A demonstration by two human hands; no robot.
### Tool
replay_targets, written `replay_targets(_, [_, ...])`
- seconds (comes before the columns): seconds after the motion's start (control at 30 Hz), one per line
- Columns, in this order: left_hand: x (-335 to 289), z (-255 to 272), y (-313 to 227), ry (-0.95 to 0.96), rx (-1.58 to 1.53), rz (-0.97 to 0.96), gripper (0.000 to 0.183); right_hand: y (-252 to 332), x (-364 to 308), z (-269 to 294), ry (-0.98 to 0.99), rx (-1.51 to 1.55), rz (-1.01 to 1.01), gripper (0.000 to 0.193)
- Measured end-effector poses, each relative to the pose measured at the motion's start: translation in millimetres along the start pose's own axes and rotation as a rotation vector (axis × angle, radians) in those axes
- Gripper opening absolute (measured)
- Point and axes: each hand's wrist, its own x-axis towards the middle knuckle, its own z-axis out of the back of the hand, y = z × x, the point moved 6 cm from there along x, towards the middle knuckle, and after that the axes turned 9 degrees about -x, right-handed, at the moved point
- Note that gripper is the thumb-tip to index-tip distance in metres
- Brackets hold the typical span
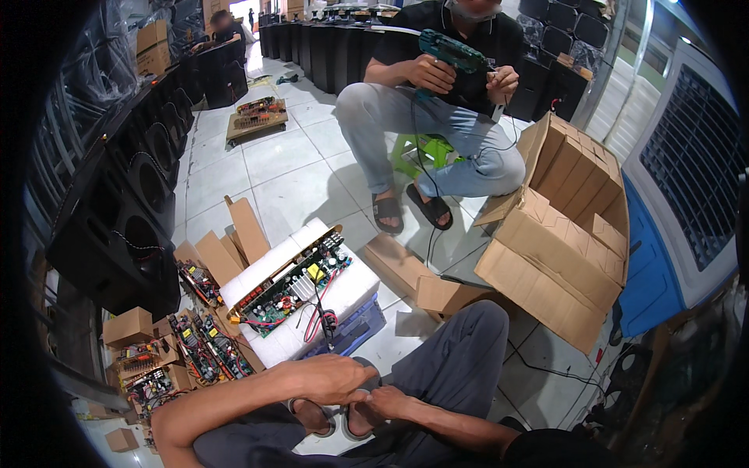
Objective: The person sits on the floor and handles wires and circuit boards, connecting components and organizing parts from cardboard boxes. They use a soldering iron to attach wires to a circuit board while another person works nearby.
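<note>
1. The person's left hand [331, 378] lies curled, knuckles up, at six o'clock, fingers folded towards the right hand [386, 402], which meets it fingertip to fingertip; whether they pinch anything cannot be told.
2. Just above, at about eleven o'clock from the hands, a green circuit board [292, 285] lies on a white foam block [351, 292].
3. A large open brown cardboard box [566, 234] stands at three o'clock.
4. Small brown boxes [129, 326] with more boards sit at nine o'clock, partly cut off.
5. At twelve o'clock a seated co-worker holds a green power drill [449, 51].
6. Black speaker cabinets [117, 226] line the left, dim and hard to make out.
</note>
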Motion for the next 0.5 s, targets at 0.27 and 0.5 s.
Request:
replay_targets(0.27, [-0.4,-2.9,2.9,0.005,-0.013,0.02,0.063,1.9,1.0,1.7,0.078,-0.003,0.009,0.023])
replay_targets(0.5, [1.2,-3.7,0.3,0.027,-0.004,0.008,0.063,0.7,1.7,-6.4,0.089,-0.071,0.04,0.027])
